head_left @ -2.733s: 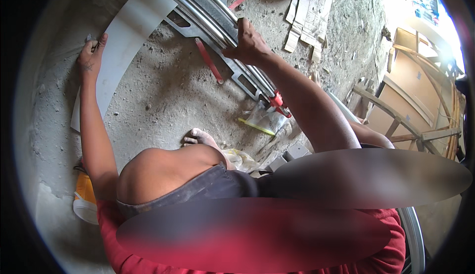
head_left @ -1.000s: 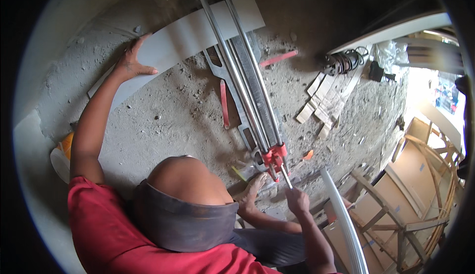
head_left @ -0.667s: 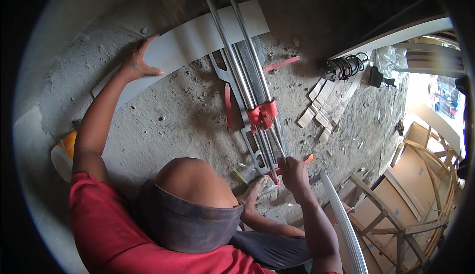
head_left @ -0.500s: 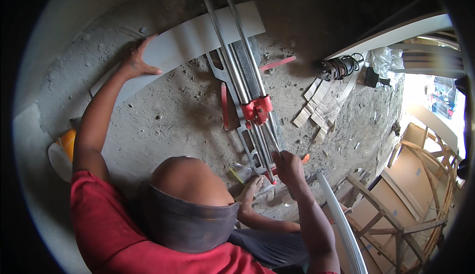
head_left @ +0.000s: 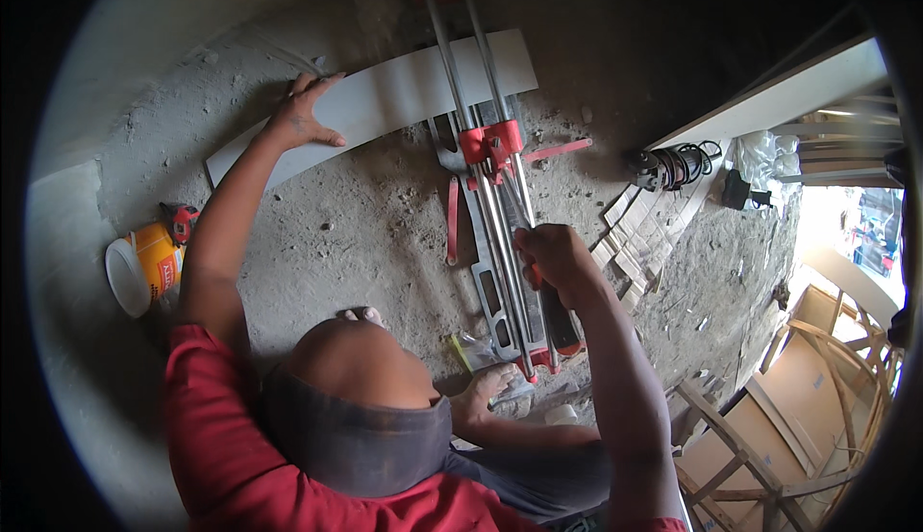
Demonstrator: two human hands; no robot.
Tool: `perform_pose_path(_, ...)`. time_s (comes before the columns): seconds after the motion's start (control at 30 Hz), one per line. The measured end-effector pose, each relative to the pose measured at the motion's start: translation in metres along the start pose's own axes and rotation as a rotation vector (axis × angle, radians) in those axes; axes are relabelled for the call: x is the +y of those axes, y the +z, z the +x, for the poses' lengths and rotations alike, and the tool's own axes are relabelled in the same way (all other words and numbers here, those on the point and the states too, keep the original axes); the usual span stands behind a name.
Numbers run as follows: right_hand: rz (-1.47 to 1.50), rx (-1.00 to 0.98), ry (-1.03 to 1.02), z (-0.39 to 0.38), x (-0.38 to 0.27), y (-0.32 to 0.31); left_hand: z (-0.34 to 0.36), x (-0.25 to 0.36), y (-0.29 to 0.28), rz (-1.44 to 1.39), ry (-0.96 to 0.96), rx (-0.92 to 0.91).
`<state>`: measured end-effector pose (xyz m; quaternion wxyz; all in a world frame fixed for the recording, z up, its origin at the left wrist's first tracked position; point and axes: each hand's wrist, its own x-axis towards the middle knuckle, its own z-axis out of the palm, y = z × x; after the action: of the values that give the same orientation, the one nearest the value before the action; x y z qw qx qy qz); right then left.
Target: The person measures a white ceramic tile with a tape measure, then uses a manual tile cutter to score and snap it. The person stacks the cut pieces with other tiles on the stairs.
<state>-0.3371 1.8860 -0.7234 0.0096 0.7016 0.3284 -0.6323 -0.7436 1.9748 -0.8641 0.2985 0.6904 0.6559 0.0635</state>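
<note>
A long pale tile strip (head_left: 385,93) lies across the bed of a manual tile cutter (head_left: 486,292), under its two steel rails. My left hand (head_left: 306,121) rests on the strip left of the cutter, fingers spread at its far edge and thumb near the closer edge. My right hand (head_left: 558,255) is closed around the cutter's lever, whose black and orange grip (head_left: 560,319) shows below the palm. Partway up the rails sits the red sliding carriage (head_left: 492,144), just short of the tile. My bare foot (head_left: 481,390) is beside the cutter's near end.
Left of me are a yellow bucket (head_left: 159,258) and a red tape measure (head_left: 180,220). To the right, an angle grinder (head_left: 663,167) with coiled cord lies near cardboard strips (head_left: 639,234) and a black adapter (head_left: 742,191). A wooden frame (head_left: 750,455) stands at lower right. Rubble dots the floor.
My right hand has pushed the lever forward, and the red carriage has slid away from me along the rails toward the tile. My left hand stays on the strip. The whole view has shifted slightly.
</note>
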Motion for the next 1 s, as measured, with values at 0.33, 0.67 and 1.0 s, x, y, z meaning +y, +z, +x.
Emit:
perform_pose_path(0.33, -0.233, 0.155, -0.256, 0.049, 0.073, 0.012, -0.042, 0.062, -0.046, 0.15, 0.055, 0.219)
perform_pose_path(0.67, -0.593, 0.329, -0.355, 0.043, 0.067, -0.006, -0.118, -0.042, -0.027, 0.049, -0.572, 0.533)
perform_pose_path(1.0, -0.094, 0.492, -0.521, 0.197, -0.074, -0.056, -0.157, -0.173, 0.043, 0.205, -1.139, 0.581)
